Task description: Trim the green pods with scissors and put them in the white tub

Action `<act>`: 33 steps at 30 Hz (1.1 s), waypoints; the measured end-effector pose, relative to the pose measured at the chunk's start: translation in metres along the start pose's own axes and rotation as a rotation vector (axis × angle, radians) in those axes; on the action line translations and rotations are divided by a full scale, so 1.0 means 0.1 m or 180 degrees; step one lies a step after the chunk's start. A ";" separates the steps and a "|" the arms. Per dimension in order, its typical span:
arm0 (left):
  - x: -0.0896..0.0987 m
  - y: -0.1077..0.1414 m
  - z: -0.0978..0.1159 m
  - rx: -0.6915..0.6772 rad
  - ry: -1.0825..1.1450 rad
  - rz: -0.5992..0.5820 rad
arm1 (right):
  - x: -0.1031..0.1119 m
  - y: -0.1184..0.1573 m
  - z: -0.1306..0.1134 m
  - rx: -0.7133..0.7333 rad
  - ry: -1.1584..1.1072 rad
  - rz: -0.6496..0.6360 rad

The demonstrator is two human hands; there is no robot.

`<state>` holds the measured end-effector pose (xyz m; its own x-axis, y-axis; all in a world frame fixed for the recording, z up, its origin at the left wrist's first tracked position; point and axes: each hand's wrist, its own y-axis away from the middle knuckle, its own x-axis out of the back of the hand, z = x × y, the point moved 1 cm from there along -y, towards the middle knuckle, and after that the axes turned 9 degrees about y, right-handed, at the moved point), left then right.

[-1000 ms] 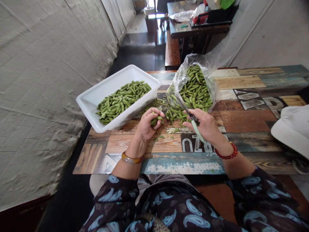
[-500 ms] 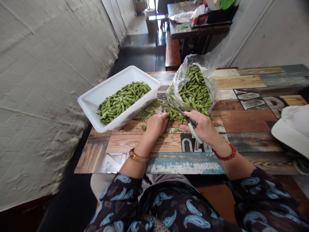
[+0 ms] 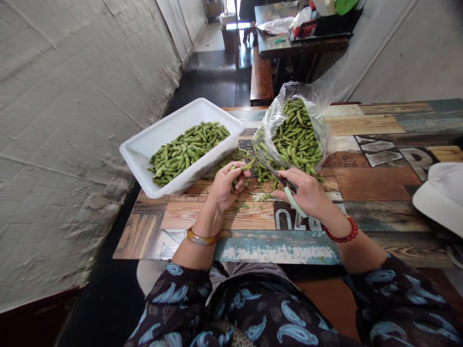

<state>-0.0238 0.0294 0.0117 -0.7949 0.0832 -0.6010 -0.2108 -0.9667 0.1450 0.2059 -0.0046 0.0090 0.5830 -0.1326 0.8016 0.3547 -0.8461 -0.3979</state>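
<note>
Green soybean pods (image 3: 249, 165) are pinched in my left hand (image 3: 227, 185), one sticking out past the thumb toward the right. My right hand (image 3: 304, 190) is closed round a pair of scissors (image 3: 294, 201) with pale green handles; the blades point up and left, near the held pod. Beyond my right hand, a clear plastic bag (image 3: 269, 120) lies with its mouth toward me, full of pods that spill onto the table. To the left stands a white tub (image 3: 173, 193) with a heap of pods inside. Small green trimmings (image 3: 237, 155) lie between tub and bag.
The patterned wood-plank table (image 3: 217, 212) runs off to the right, where a white cap (image 3: 441, 197) sits at its edge. A rough white wall (image 3: 65, 120) rises at left. Farther back are a bench (image 3: 261, 74) and another table (image 3: 267, 43) with plastic bags and a black box.
My left hand has lifted from the loose pods on the table and turned palm up, now showing pods in its fingers. My right hand keeps the scissors in nearly the same place.
</note>
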 end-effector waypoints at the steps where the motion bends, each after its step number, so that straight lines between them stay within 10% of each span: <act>1: -0.01 0.00 0.00 0.0011 0.0048 -0.0024 | 0.00 0.00 -0.01 -0.0023 -0.0005 -0.0075; 33: -0.07 0.07 -0.04 0.0101 -0.0221 -0.0039 | 0.01 0.00 -0.09 0.0072 -0.0340 -0.0324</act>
<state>-0.0174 0.0208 0.0136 -0.8295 0.1125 -0.5470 -0.2377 -0.9575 0.1635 0.2002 -0.0091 0.0136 0.6173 0.0100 0.7867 0.4315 -0.8404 -0.3279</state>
